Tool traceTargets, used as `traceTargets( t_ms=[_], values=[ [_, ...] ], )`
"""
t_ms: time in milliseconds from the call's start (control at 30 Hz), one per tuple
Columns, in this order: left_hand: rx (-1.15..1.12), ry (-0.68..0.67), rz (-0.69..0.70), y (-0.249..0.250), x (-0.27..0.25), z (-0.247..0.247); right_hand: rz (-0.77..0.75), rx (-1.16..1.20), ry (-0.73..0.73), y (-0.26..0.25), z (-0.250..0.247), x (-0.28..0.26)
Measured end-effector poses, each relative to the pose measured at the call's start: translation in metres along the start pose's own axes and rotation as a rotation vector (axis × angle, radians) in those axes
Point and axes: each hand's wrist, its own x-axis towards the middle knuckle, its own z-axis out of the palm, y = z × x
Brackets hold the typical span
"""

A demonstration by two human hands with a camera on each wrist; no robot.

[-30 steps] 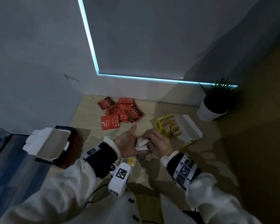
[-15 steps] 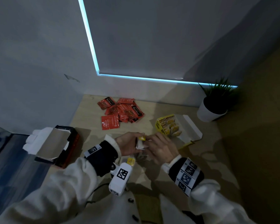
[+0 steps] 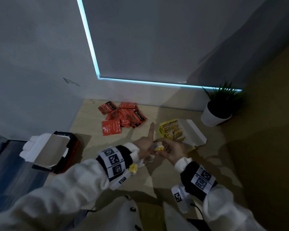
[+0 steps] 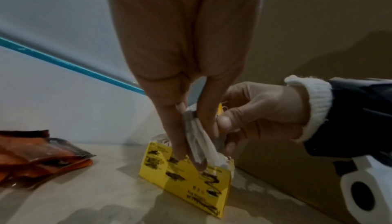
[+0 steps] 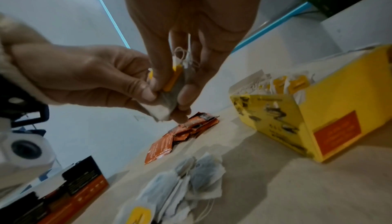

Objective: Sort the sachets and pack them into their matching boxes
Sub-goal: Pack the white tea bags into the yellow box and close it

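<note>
A small bundle of white tea bags [image 3: 157,146] with yellow tags is held between both hands above the table. My left hand [image 3: 147,145] pinches the bundle [image 4: 198,145] between two fingers, while one finger [image 3: 151,130] points straight out. Opposite it, my right hand [image 3: 171,150] pinches the same tea bags [image 5: 163,111] by the tag end. Just behind the hands stands the open yellow box [image 3: 163,130], with several tea bags upright inside [image 5: 280,83]. Red sachets [image 3: 122,116] lie in a pile at the back. An open red-and-black box [image 3: 60,147] sits at the left.
Several loose tea bags [image 5: 186,185] lie on the table below the hands, one yellow tag [image 3: 133,168] showing by my left wrist. A potted plant [image 3: 218,107] stands at the back right. The table meets the wall at the back and drops off at the left edge.
Both hands have drifted slightly right toward the yellow box with the bundle. The right hand has closed over its tag end, and a left finger now sticks straight out.
</note>
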Motion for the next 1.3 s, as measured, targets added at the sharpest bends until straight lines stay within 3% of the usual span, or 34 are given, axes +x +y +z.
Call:
traceTargets(
  t_ms=[100, 200, 233, 367, 467, 600, 733, 1033, 1167, 1300],
  values=[
    [0.028, 0.026, 0.056, 0.009, 0.012, -0.009, -0.037, 0.016, 0.115, 0.002, -0.016, 0.0],
    [0.093, 0.01, 0.077, 0.008, 0.03, -0.017, -0.093, -0.188, 0.236, 0.018, -0.045, 0.01],
    [0.138, 0.025, 0.081, 0.006, 0.038, -0.018, -0.065, -0.292, 0.208, 0.024, -0.054, 0.014],
    [0.238, 0.045, 0.048, 0.005, 0.065, -0.019, 0.225, -0.674, -0.232, 0.027, -0.059, 0.028],
    [0.238, 0.026, 0.015, 0.009, 0.074, -0.015, 0.38, -0.611, -0.287, 0.021, -0.046, 0.037],
    [0.221, 0.046, 0.049, 0.009, 0.073, -0.014, 0.453, -0.549, -0.316, 0.022, -0.037, 0.048],
    [0.161, 0.05, 0.072, 0.003, 0.073, -0.015, 0.422, -0.515, -0.252, 0.03, -0.029, 0.054],
    [0.089, 0.028, 0.094, -0.003, 0.072, -0.013, 0.248, -0.705, -0.237, 0.04, -0.023, 0.056],
    [-0.017, 0.105, 0.145, -0.01, 0.065, -0.016, 0.2, -0.708, -0.168, 0.04, -0.029, 0.052],
    [-0.238, 0.148, 0.054, -0.038, 0.046, -0.029, 0.182, -0.658, -0.117, 0.034, -0.045, 0.041]
  ],
)
